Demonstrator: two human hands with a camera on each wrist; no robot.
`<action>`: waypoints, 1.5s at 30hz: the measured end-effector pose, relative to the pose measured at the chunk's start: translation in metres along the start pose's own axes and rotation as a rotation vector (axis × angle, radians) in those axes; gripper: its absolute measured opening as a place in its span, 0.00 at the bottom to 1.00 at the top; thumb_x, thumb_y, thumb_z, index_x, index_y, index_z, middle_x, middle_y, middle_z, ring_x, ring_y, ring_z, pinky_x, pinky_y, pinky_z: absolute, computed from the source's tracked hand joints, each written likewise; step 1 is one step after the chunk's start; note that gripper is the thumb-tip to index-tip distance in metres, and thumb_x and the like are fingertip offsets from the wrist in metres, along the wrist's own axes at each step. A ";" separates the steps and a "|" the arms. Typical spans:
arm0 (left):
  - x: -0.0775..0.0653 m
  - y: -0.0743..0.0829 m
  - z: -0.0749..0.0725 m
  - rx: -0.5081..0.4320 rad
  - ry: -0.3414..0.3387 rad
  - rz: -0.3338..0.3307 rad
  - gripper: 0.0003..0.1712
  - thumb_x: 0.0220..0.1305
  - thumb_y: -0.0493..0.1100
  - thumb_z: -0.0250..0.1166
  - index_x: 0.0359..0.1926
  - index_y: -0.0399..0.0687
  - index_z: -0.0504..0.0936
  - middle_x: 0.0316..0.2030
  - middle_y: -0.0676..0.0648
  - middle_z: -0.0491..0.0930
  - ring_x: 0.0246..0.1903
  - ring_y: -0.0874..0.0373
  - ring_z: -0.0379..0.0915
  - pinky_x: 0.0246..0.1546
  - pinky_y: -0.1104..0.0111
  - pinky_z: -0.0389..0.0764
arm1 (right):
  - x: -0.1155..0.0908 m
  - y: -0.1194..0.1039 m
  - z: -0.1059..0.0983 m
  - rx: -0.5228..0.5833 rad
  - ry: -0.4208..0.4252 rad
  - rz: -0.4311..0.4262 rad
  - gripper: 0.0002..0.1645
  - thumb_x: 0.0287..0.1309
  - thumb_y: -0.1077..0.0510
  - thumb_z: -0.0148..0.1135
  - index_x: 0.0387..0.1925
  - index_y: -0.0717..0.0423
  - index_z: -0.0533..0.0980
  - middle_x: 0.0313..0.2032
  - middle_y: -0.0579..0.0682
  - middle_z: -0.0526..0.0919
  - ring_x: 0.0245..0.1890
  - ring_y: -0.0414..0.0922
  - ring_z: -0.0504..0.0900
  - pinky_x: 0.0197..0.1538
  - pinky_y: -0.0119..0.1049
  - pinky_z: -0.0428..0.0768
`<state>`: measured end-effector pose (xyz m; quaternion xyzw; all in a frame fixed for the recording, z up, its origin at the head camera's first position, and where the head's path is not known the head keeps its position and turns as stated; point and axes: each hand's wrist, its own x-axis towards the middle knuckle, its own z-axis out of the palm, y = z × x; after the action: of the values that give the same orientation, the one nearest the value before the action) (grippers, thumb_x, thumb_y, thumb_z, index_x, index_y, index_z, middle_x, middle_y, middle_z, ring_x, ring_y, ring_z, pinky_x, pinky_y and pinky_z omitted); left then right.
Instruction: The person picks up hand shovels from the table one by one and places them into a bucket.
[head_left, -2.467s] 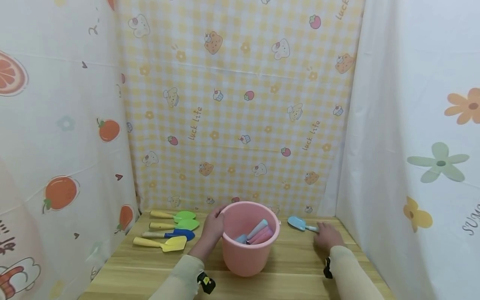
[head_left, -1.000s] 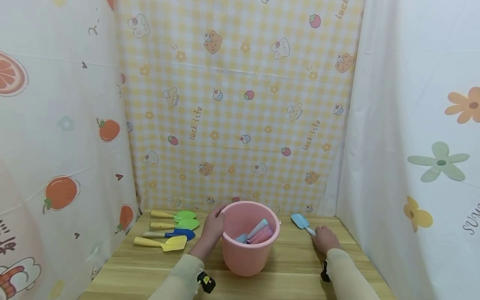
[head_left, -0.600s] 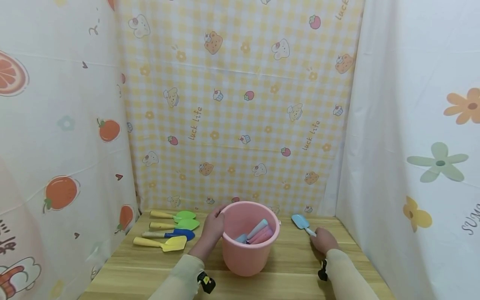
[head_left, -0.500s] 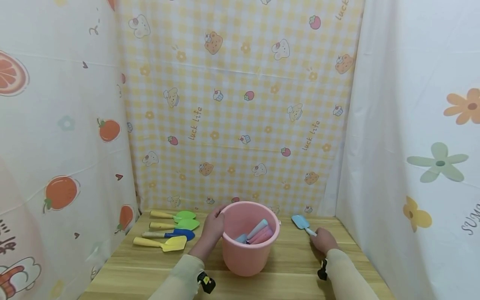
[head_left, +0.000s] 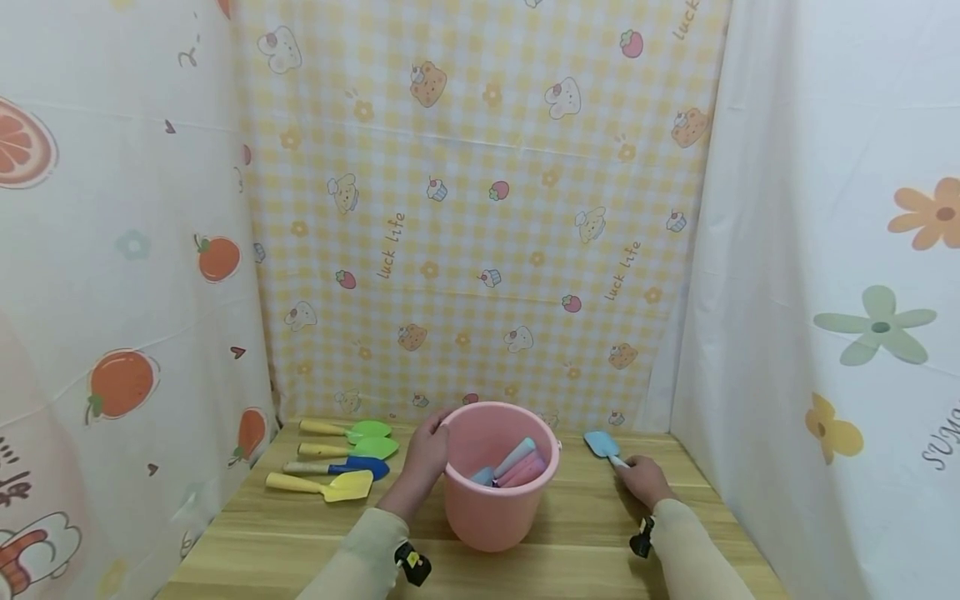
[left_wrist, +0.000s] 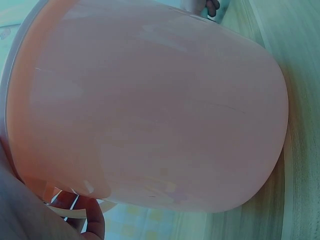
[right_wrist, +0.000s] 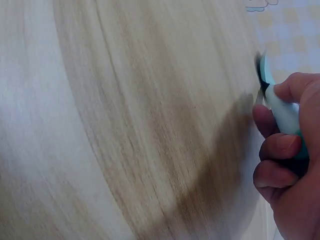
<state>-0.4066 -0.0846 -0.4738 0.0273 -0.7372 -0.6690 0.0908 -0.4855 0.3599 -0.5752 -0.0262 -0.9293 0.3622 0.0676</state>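
Observation:
A pink bucket (head_left: 491,521) stands upright at the middle of the table. My left hand (head_left: 426,457) holds its rim on the left side; in the left wrist view the fingers (left_wrist: 94,216) curl by the rim and the bucket's pale carrying handle (left_wrist: 74,213). Inside the bucket lie a light blue handle (head_left: 516,457) and pink pieces (head_left: 522,472), mostly hidden by the wall. To the right, my right hand (head_left: 647,481) grips a light blue hand trowel (head_left: 602,443) by its handle. The right wrist view shows fingers and thumb wrapped around that pale handle (right_wrist: 284,112).
Left of the bucket several trowels lie in a row: a light green one (head_left: 369,431), a brighter green one (head_left: 377,449), a blue one (head_left: 369,467) and a yellow one (head_left: 348,487). Patterned cloths (head_left: 480,233) enclose the wooden table (head_left: 577,558) at back and sides.
The right hand has gone from touching the trowel's handle to gripping it, moving slightly left. The trowel has turned, its handle now pointing more toward me. Left hand and bucket have stayed put.

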 end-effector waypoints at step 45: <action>-0.001 0.002 0.000 0.024 -0.004 -0.001 0.26 0.87 0.45 0.49 0.77 0.51 0.79 0.75 0.38 0.75 0.71 0.36 0.75 0.68 0.41 0.81 | 0.003 -0.072 -0.011 0.269 -0.033 -0.092 0.16 0.75 0.53 0.67 0.49 0.63 0.84 0.33 0.56 0.87 0.19 0.40 0.67 0.21 0.31 0.66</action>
<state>-0.4055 -0.0845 -0.4715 0.0272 -0.7452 -0.6603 0.0887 -0.4870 0.3145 -0.5175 0.0315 -0.8734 0.4806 0.0719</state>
